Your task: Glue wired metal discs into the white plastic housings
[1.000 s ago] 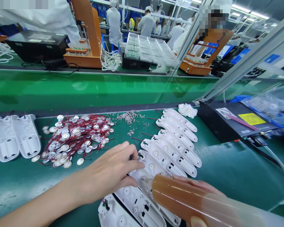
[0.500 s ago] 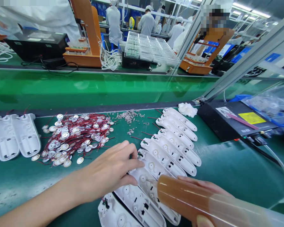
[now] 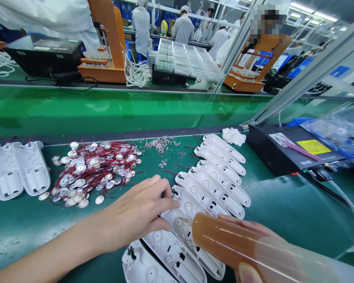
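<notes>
My left hand [image 3: 135,216] grips the upper end of a white plastic housing [image 3: 208,261] between thumb and fingers. My right hand [image 3: 253,228] is wrapped round a large glue syringe [image 3: 230,239], a clear barrel with amber-brown contents. Its tip sits at the round ring inside the held housing; whether it touches cannot be seen. Nearer to me lie two more open housings, one of them a front housing [image 3: 152,273] cut off by the picture edge. Beyond the held one, a row of similar housings [image 3: 221,177] fans out, several with red wires at their ends.
A pile of round discs with red wires [image 3: 97,173] lies left, beside small metal parts [image 3: 162,145]. More white housings [image 3: 35,169] stand at far left. A black box [image 3: 292,153] with cables and crumpled white tissue [image 3: 234,136] are at right. Co-workers stand behind the glass.
The syringe in my right hand has shifted slightly left, bringing its tip closer over the housing's ring. My left hand has stayed in place.
</notes>
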The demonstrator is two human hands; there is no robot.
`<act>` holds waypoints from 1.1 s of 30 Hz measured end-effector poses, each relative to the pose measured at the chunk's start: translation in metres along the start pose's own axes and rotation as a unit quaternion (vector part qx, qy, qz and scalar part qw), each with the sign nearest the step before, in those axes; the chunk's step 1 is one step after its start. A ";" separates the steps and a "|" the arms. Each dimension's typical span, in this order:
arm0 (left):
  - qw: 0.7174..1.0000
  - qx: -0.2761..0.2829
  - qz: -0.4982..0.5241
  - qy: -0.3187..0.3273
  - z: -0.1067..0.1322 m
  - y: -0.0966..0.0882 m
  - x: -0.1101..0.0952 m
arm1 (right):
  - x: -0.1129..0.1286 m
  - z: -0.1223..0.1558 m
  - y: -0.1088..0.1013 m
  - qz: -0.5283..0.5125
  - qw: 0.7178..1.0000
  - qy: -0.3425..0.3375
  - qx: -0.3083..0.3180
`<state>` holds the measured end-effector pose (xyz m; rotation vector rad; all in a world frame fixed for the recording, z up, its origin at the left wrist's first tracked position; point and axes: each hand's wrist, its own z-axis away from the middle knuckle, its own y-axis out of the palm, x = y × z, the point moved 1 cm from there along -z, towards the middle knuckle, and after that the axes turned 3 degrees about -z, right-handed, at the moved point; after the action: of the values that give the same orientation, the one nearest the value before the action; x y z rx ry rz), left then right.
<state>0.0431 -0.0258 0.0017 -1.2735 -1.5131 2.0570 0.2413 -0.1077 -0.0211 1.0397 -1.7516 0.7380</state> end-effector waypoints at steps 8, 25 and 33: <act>1.000 -0.013 -0.004 0.003 0.001 0.000 0.001 | -0.008 -0.003 -0.012 -0.034 0.999 -0.020 0.012; 0.999 -0.029 -0.015 0.009 0.000 0.002 0.002 | -0.015 -0.001 -0.021 -0.081 0.997 0.018 0.007; 1.000 0.006 0.014 -0.024 0.002 -0.004 -0.002 | -0.002 -0.035 -0.021 -0.165 0.978 0.069 -0.112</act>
<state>0.0419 -0.0267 0.0065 -1.2560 -1.5105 2.1252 0.2746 -0.0878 -0.0087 1.0628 -1.4573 0.3853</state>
